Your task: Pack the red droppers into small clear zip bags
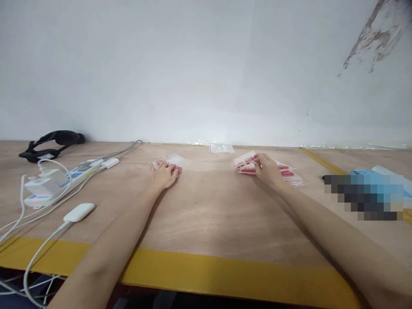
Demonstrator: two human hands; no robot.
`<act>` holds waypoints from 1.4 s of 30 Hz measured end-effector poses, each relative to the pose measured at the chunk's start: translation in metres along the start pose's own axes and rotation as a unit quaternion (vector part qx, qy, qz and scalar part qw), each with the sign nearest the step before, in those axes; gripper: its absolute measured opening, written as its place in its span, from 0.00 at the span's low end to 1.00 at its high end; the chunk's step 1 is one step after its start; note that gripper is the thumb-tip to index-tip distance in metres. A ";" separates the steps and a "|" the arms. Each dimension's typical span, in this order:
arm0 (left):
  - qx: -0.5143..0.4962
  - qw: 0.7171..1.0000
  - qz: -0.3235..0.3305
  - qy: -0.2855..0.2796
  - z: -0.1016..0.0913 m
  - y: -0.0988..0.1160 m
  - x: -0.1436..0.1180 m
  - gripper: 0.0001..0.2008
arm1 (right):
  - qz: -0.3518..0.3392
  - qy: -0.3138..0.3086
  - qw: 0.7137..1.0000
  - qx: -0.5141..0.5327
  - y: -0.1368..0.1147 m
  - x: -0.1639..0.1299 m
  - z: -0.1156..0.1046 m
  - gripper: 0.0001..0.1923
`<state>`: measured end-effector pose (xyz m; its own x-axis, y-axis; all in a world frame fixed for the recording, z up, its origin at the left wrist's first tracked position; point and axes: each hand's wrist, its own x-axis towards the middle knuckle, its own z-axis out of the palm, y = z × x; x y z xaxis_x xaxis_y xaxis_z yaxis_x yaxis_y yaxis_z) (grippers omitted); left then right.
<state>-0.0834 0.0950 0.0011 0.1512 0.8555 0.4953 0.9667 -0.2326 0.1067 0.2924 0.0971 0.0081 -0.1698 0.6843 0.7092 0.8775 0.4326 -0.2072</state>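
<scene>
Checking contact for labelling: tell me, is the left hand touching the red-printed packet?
Touching: head view shows the left hand lying flat on the red-printed packet.

Red-and-white printed packets (291, 175), tan wooden table (209, 206) with yellow edge tape, white wall (193, 64)

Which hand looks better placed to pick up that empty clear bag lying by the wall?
Probably the right hand: it lies nearer the clear bag, with bare table between. It already touches red packets, though; the left hand rests on another packet.
</scene>
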 end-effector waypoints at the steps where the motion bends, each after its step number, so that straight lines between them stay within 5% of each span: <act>1: 0.003 1.000 -0.001 -0.004 0.000 0.003 -0.001 0.17 | 0.004 -0.035 0.998 -0.056 0.007 -0.005 -0.009 0.07; 4: 0.016 1.000 0.006 -0.012 0.000 0.020 -0.003 0.17 | 0.002 -0.118 0.976 -0.182 0.014 -0.015 -0.031 0.07; 6: 0.020 0.999 0.037 -0.017 0.001 0.039 -0.007 0.20 | -0.004 -0.115 0.972 -0.203 0.008 -0.017 -0.039 0.10; 9: -0.034 0.995 0.084 -0.033 0.009 0.075 -0.011 0.21 | -0.050 -0.087 0.984 -0.147 -0.013 -0.019 -0.037 0.12; 13: -0.105 0.986 0.125 -0.047 0.025 0.117 -0.014 0.20 | -0.176 -0.128 0.976 0.000 -0.042 -0.026 -0.014 0.10; 16: -0.117 0.981 0.147 -0.040 0.032 0.133 -0.015 0.19 | -0.173 -0.143 0.974 0.033 -0.049 -0.029 0.006 0.11; 21: -0.135 0.974 0.179 -0.015 0.033 0.121 -0.014 0.18 | -0.172 -0.129 0.974 0.068 -0.044 -0.027 0.024 0.07; 26: -0.169 0.939 0.298 0.005 0.035 0.099 -0.008 0.11 | -0.142 -0.105 0.976 0.128 -0.045 -0.028 0.029 0.08; 30: -0.159 0.938 0.309 0.012 0.036 0.094 -0.007 0.10 | -0.119 -0.087 0.979 0.139 -0.044 -0.030 0.032 0.06; 42: -0.101 0.947 0.303 0.022 0.027 0.093 -0.008 0.09 | -0.188 -0.065 0.978 -0.066 -0.046 -0.030 0.026 0.10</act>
<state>0.0108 0.0786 -0.0162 0.6527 0.5174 0.5534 0.6453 -0.7624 -0.0483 0.2454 0.0724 -0.0215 -0.5396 0.5641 0.6251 0.7909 0.5942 0.1465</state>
